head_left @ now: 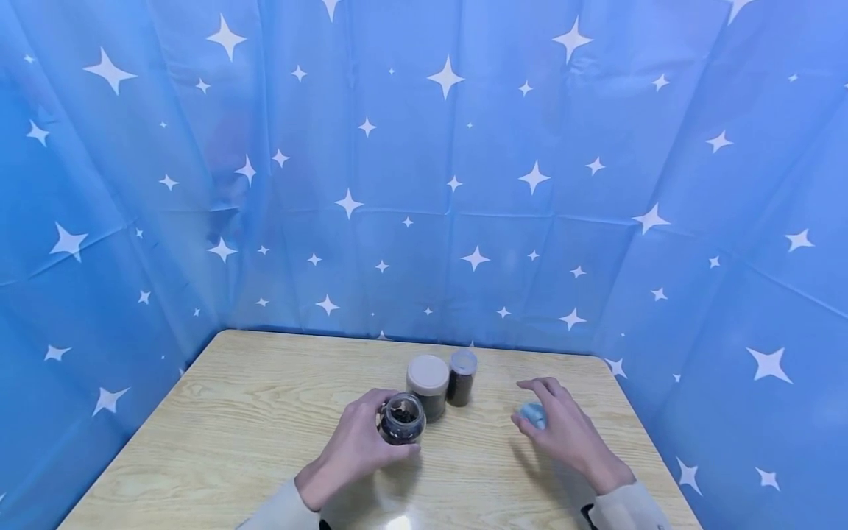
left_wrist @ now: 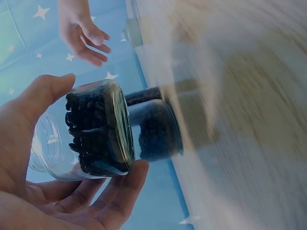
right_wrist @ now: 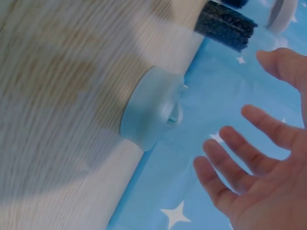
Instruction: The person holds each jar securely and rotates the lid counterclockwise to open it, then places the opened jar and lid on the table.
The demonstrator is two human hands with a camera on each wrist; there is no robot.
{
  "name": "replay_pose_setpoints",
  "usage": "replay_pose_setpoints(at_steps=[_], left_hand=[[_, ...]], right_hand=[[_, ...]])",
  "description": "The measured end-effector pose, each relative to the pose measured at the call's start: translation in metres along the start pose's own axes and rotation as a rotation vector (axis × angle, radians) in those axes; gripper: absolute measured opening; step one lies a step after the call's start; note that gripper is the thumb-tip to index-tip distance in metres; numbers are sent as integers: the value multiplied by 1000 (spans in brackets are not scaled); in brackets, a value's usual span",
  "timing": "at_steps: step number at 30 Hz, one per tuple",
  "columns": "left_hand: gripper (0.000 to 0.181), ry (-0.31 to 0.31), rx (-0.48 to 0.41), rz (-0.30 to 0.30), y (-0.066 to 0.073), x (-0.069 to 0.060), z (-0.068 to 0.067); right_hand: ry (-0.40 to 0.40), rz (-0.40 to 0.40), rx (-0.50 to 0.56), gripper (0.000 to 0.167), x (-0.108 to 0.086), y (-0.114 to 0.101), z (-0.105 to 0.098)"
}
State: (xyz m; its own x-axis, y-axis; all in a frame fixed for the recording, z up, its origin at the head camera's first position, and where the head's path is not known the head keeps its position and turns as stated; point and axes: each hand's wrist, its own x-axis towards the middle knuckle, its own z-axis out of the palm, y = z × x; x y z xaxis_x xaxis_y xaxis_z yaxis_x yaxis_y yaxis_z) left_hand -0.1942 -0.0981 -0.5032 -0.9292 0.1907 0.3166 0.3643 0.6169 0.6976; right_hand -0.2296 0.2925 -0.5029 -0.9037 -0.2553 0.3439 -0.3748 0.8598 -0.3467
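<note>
My left hand grips a glass jar without a lid, partly filled with dark beans. In the left wrist view its thumb and fingers curve round the glass, and the base looks raised off the table. Over on the right, a light blue lid with a small loop on top lies on the table. My right hand hovers above that lid, fingers spread and apart from it; in the right wrist view nothing is between them.
Just behind the held jar stands a wider jar with a pale lid and dark contents. Beside it is a slim clear-capped container of dark grains. The wooden table meets a blue star-patterned curtain at the back.
</note>
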Motion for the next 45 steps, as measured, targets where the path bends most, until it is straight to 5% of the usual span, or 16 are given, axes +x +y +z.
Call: replay_pose_setpoints(at_steps=[18, 45], left_hand=[[93, 48, 13, -159, -31, 4, -17], [98, 72, 71, -239, -66, 7, -41]], right_hand=[[39, -77, 45, 56, -4, -19, -3], [104, -207, 55, 62, 0, -49, 4]])
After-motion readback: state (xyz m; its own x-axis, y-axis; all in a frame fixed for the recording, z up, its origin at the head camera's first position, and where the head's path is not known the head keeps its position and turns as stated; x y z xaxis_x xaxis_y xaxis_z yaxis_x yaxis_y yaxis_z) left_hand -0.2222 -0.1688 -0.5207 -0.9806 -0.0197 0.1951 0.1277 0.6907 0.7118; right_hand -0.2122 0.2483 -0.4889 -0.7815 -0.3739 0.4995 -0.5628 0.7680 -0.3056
